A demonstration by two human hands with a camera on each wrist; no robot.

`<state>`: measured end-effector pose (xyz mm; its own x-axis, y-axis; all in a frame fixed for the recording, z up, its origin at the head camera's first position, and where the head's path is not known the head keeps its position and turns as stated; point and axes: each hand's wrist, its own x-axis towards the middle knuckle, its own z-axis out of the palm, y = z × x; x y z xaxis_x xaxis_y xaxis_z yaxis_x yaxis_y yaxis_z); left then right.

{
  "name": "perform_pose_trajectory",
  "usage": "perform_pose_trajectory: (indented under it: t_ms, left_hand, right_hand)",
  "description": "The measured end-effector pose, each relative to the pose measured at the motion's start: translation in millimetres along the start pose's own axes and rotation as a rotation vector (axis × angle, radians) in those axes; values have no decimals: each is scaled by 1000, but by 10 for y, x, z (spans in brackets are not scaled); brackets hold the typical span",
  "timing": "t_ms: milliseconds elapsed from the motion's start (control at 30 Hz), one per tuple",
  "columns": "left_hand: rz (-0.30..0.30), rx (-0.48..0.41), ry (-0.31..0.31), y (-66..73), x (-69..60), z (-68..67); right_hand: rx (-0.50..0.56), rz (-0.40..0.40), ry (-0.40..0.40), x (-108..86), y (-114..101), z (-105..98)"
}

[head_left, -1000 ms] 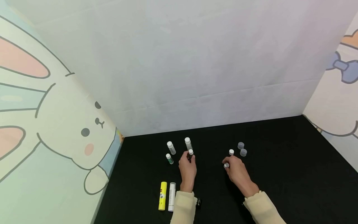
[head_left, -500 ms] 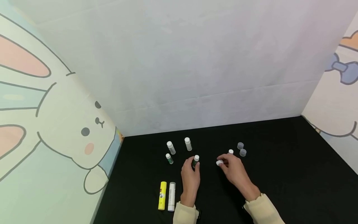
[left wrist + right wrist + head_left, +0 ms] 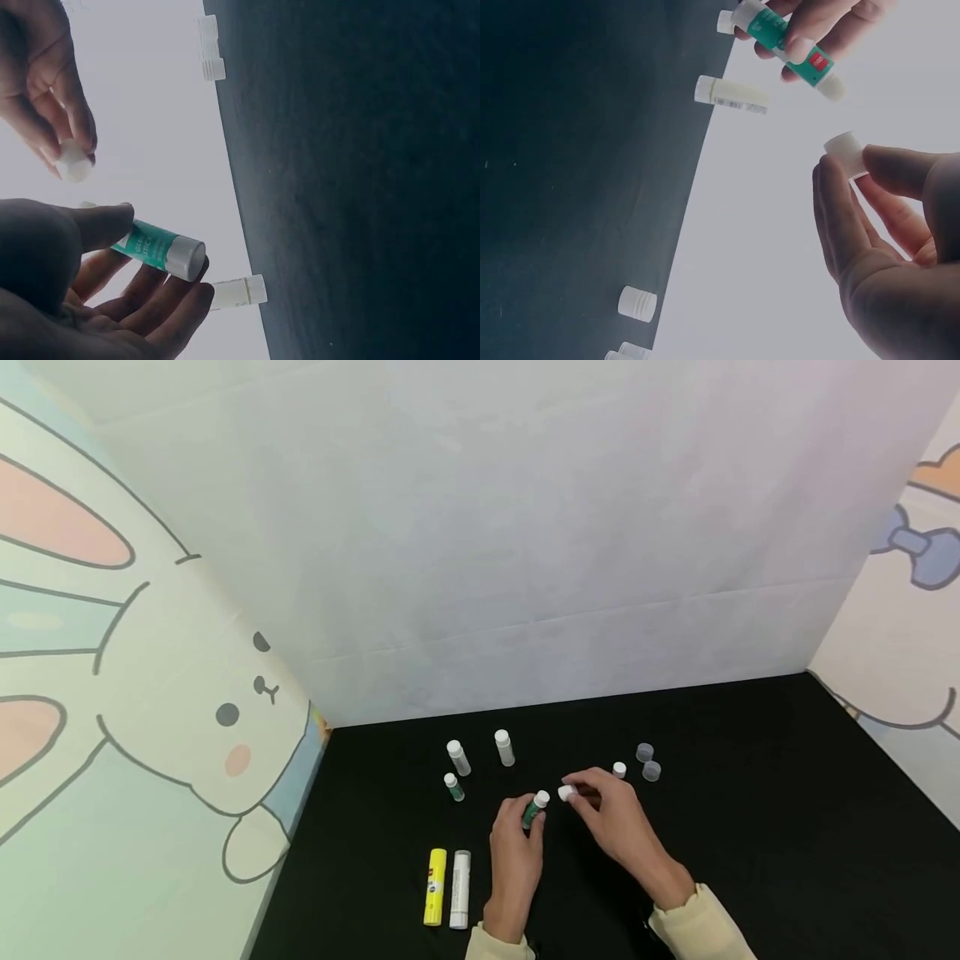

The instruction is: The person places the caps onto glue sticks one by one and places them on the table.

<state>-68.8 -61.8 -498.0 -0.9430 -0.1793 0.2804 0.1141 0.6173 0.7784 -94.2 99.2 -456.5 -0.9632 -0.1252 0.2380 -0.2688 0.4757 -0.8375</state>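
Note:
My left hand (image 3: 517, 852) grips a green glue stick (image 3: 533, 812) between thumb and fingers, tilted to the right. Its pale glue tip (image 3: 831, 88) is bare in the right wrist view, and a white base (image 3: 186, 259) shows in the left wrist view. Thumb and fingertips of my right hand (image 3: 618, 818) pinch a small white cap (image 3: 566, 792). The cap is close to the glue stick's bare end, with a gap between them. Both things are held above the black table (image 3: 750, 827).
Left of centre stand a small green glue stick (image 3: 454, 787) and two white-capped ones (image 3: 459, 758). Nearer lie a yellow glue stick (image 3: 435, 887) and a white one (image 3: 460, 890). Behind my right hand are another white cap (image 3: 618, 769) and two clear caps (image 3: 652, 771).
My left hand has brought the green glue stick toward me and right, tilting it. My right hand has carried the white cap left, so the two hands are closer together.

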Motion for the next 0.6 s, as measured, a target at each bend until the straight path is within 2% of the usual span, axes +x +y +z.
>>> perform_pose_trajectory:
  t_ms: [233,400,600]
  left_hand:
    - [-14,-4,-38,10,-20,-10]
    - [0,11,-40,12,-24,-12]
    - [-11,15,-51,17,-40,-10]
  right_hand:
    - [30,-18,-11,-11,-43,18]
    - [40,-32,-26,-14,-71,27]
    - [45,-28,-52,-24,-83,27]
